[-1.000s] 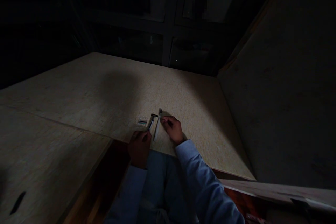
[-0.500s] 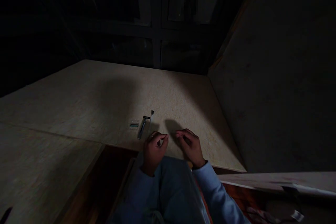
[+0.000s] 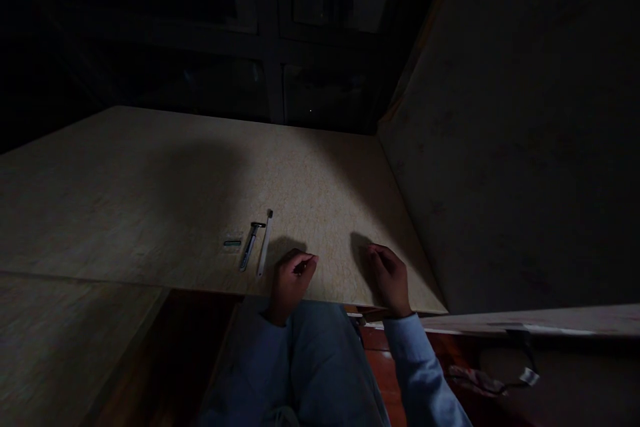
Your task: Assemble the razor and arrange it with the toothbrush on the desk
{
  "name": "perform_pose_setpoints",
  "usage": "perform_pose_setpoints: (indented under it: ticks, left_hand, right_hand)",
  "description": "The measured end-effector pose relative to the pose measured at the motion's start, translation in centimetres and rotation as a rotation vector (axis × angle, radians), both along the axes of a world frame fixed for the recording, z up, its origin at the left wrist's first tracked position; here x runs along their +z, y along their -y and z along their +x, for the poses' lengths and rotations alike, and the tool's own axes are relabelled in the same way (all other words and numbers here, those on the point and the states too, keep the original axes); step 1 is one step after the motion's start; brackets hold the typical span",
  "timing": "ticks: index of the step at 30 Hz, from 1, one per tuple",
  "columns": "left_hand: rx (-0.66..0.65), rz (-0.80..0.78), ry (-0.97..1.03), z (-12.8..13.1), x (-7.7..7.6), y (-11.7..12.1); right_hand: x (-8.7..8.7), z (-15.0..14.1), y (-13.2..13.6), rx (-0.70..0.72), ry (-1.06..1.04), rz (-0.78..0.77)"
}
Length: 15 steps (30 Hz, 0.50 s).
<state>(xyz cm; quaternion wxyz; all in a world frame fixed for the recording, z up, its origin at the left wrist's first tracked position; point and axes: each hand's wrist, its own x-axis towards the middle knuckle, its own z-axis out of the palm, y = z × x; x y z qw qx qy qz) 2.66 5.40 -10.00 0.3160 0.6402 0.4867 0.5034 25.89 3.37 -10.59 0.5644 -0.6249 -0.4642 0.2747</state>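
My left hand point(image 3: 291, 279) is closed in a pinch above the front edge of the pale table point(image 3: 320, 193). Farther right, my right hand point(image 3: 390, 275) pinches its thumb and fingers together over the same edge. Whatever either pinch holds, if anything, is too small and dark to make out. Just left of my left hand lies a toothbrush point(image 3: 265, 243) with a pale handle and dark head pointing away from me. Beside it is a razor point(image 3: 249, 250), its head also at the far end. A small clear packet point(image 3: 232, 243) with a dark green strip lies left of the razor.
A wall point(image 3: 500, 147) borders the table on the right, and dark window panes point(image 3: 225, 80) stand behind it. Another pale surface point(image 3: 60, 340) sits at the lower left. A dark cable with a white tag point(image 3: 529, 376) is on the lower right. The light is dim.
My hands have moved farther apart, the right one going right. The view has shifted, so the table items appear farther left. More of the toothbrush handle now shows.
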Motion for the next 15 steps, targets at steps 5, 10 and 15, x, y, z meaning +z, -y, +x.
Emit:
perform_pose_setpoints:
  ticks: [5, 10, 15]
  left_hand:
    - [-0.02, -0.001, -0.008, 0.11, -0.32, 0.04]
    - [-0.019, 0.005, -0.013, 0.05, -0.76, 0.01]
    - [-0.029, 0.02, -0.024, 0.06, -0.65, 0.12]
  right_hand:
    - [0.47, -0.16, 0.18, 0.11, 0.195, 0.013]
    - [0.46, 0.05, 0.26, 0.115, 0.241, 0.014]
    - [0.22, 0.16, 0.25, 0.106, 0.278, 0.019]
